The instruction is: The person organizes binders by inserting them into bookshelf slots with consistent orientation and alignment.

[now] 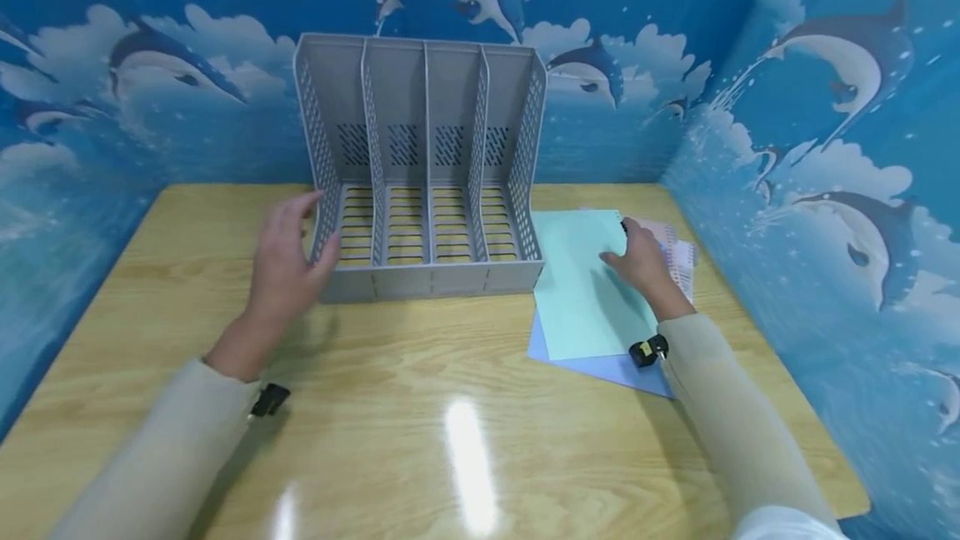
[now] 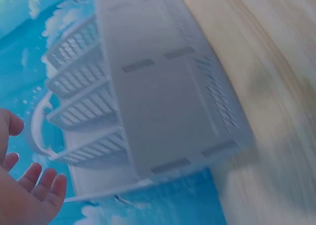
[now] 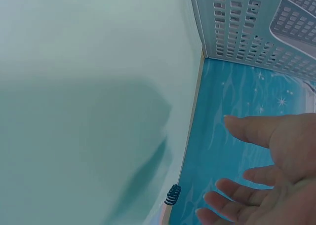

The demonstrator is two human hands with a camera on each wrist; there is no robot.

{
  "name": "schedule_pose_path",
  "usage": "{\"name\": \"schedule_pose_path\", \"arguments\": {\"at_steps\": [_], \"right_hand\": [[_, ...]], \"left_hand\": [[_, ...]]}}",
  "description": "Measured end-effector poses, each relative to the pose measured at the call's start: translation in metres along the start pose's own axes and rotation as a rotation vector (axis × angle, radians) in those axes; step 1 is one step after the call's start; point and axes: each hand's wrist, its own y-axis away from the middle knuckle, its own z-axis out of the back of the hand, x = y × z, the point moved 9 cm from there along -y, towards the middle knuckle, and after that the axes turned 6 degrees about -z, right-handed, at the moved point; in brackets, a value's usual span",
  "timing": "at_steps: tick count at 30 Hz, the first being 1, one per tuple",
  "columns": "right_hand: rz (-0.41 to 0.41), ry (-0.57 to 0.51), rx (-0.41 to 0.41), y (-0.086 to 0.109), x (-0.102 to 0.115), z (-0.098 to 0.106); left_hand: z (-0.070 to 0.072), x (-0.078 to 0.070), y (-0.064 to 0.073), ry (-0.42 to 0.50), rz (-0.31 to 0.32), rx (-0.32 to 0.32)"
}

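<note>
A grey file rack [image 1: 457, 282] with upright dividers stands on the table, its open slots facing the person. By its left side wall is my left hand [image 1: 281, 265], thumb and fingers spread apart with nothing between them; its fingertips overlap the wall in the head view. Mint-green, a flat notebook [image 1: 581, 282] lies right of the rack, a bit of dark wire coil [image 3: 172, 194] showing at its edge. Over its right part hovers my right hand [image 1: 643, 261], fingers loosely bent and holding nothing. Under the notebook, a blue cover [image 1: 600, 367] sticks out at the front.
Other spiral-bound notebooks [image 1: 684, 261] poke out right of the mint one, partly hidden by the right hand. The wooden table [image 1: 390, 407] meets walls [image 1: 225, 132] with a dolphin print at the back and right.
</note>
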Motion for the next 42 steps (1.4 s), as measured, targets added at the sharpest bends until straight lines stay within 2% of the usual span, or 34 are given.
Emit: {"name": "schedule_pose_path", "arguments": {"at_steps": [3, 7, 14, 18, 22, 25, 33, 42], "right_hand": [[-0.009, 0.000, 0.021, -0.003, -0.002, 0.001], [-0.020, -0.007, 0.038, -0.005, -0.005, 0.006], [-0.050, -0.015, 0.075, -0.006, -0.012, 0.010], [-0.072, -0.009, 0.110, -0.006, -0.015, 0.010], [-0.078, -0.013, 0.135, -0.009, -0.016, 0.009], [-0.066, -0.017, 0.138, -0.013, -0.016, 0.008], [-0.070, -0.019, 0.134, -0.016, -0.019, 0.006], [-0.123, -0.035, 0.159, -0.017, -0.024, -0.001]], "left_hand": [[-0.007, -0.012, 0.000, 0.093, 0.032, 0.038], [-0.024, -0.024, -0.002, 0.272, 0.110, 0.148], [-0.066, -0.036, 0.007, 0.654, 0.358, 0.404], [-0.091, -0.049, 0.017, 0.845, 0.443, 0.505], [-0.116, -0.058, 0.028, 0.925, 0.512, 0.569], [-0.132, -0.064, 0.036, 0.938, 0.542, 0.624], [-0.158, -0.082, 0.048, 1.031, 0.572, 0.770], [-0.187, -0.086, 0.064, 1.126, 0.679, 0.814]]}}
